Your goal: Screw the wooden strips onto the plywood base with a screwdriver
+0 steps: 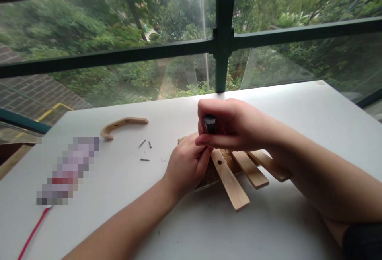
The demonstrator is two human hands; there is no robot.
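Note:
My right hand [235, 127] is closed around the black handle [210, 123] of what looks like a screwdriver, held upright; its shaft and tip are hidden. Just below it, my left hand [186, 160] is closed at the left side of a wooden piece [231, 158] with slats, its fingertips mostly covered. A slat with a dark hole [232, 188] sticks out toward me. Two more light wooden slats fan out to its right, the middle one [253, 172] and the far one [273, 167], partly under my right forearm.
Several loose screws [145, 160] lie on the white table [167, 220] left of my hands. Behind them rests a curved wooden piece [125, 122] with holes. A blurred-out item [70, 168] with a red cord [34, 228] is at the left. Green-framed windows [223, 33] stand beyond the table.

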